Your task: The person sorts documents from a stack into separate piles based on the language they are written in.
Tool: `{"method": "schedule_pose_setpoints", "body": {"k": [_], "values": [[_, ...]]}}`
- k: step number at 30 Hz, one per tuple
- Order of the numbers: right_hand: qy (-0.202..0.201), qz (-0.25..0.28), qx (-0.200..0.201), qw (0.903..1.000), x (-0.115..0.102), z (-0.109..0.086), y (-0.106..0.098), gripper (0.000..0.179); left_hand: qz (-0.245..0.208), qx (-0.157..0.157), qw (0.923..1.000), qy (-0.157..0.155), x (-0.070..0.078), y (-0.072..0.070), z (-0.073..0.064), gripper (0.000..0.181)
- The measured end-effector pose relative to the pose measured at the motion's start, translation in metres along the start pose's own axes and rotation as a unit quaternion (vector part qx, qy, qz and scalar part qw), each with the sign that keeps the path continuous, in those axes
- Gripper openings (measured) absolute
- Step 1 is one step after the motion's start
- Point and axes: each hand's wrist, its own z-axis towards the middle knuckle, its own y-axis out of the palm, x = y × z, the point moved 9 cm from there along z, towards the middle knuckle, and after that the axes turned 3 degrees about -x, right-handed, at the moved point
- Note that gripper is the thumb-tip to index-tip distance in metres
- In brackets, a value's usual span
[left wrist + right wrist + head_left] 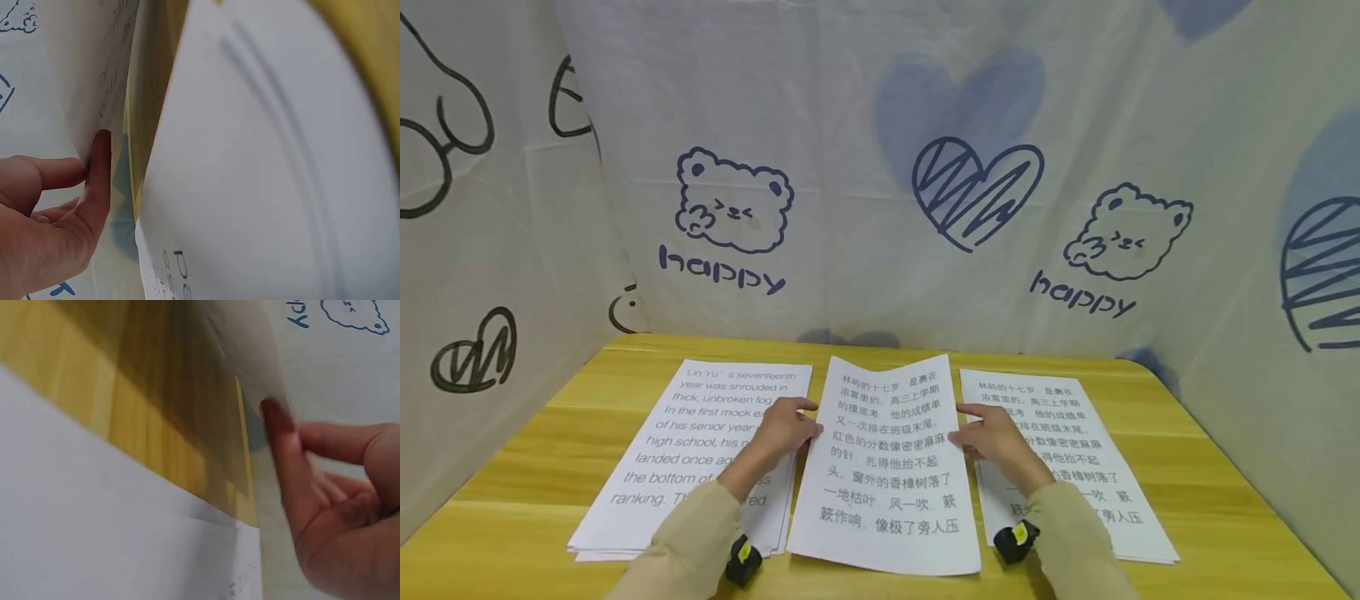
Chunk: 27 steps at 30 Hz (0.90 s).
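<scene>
Between both hands, a sheet of paper (pixel 884 467) printed with large Chinese text is held up over the middle of the table, its top edge dipping at the centre. My left hand (pixel 786 429) pinches its left edge between thumb and fingers. On the opposite edge, my right hand (pixel 994 437) pinches it the same way. Under the left forearm lies a stack of sheets with English text (pixel 662 442). A stack with Chinese text (pixel 1075 467) lies under the right forearm. In the left wrist view the paper (pixel 94 56) rises from the fingertips.
The yellow wood-grain table (pixel 1210 467) carries both stacks, one on each side. Behind it hangs a white cloth (pixel 850 208) with bears, hearts and the word "happy". A side cloth (pixel 497 233) closes in the left. Small black devices (pixel 1017 542) are strapped at the wrists.
</scene>
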Motion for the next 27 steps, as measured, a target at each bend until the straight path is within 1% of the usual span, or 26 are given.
{"method": "schedule_pose_setpoints", "body": {"k": [4,9,12,15,19,22,27], "values": [[0.001,0.028,-0.017,0.9995,0.0,0.002,-0.002,0.061,-0.037,0.013,0.9992,0.01,-0.001,-0.004,-0.001,0.051],[-0.012,0.024,-0.006,0.9996,-0.007,0.004,-0.014,0.059,-0.081,0.022,0.9963,0.023,0.002,-0.009,-0.002,0.052],[-0.021,0.031,0.001,0.9993,-0.01,0.007,-0.024,0.055,-0.098,0.02,0.9946,0.027,0.006,-0.008,-0.002,0.052],[-0.027,0.034,0.0,0.9991,-0.013,0.009,-0.032,0.054,-0.117,0.022,0.9924,0.029,0.01,-0.005,-0.001,0.051],[-0.029,0.023,-0.003,0.9993,-0.018,0.013,-0.043,0.055,-0.144,0.034,0.988,0.045,0.02,-0.001,0.002,0.051],[-0.034,0.001,-0.004,0.9994,-0.024,0.017,-0.052,0.056,-0.161,0.043,0.984,0.062,0.031,0.001,0.007,0.051],[-0.042,-0.029,-0.007,0.9987,-0.031,0.028,-0.068,0.058,-0.163,0.049,0.9825,0.076,0.051,0.009,0.017,0.05]]}}
